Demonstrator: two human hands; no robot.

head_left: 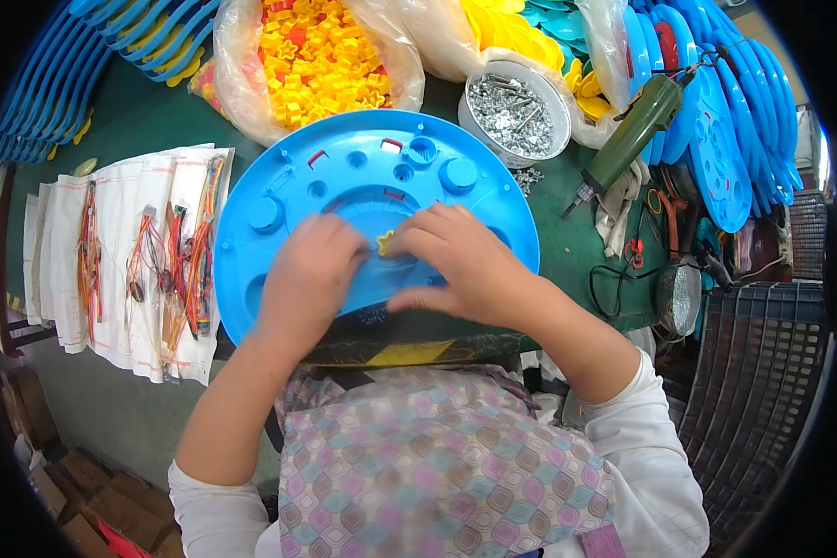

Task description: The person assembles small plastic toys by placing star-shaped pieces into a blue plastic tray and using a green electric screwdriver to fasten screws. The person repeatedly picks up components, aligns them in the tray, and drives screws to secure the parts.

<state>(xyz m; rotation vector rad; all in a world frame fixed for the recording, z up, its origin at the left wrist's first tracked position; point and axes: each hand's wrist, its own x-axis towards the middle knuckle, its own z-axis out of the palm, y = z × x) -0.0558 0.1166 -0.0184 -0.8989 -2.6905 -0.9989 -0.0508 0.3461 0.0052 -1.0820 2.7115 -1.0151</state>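
Observation:
A blue curved plastic panel [251, 251], its underside with pegs and round sockets facing up, lies at the table's front edge. Over its middle is my right hand [474, 265], index fingertips against a small yellow star-shaped piece [385, 243], the thumb held lower and apart. My left hand [312, 274] is just left of the star, over the panel, its fingers curled together. Whatever those fingers may hold is hidden, and slight motion blurs both hands.
Behind the panel are a bag of yellow star pieces [321, 65] and a white tub of screws [514, 116]. A green electric screwdriver [634, 126] hangs at right near stacked blue panels [721, 139]. Wire bundles [195, 260] lie on white sheets [112, 316] at left.

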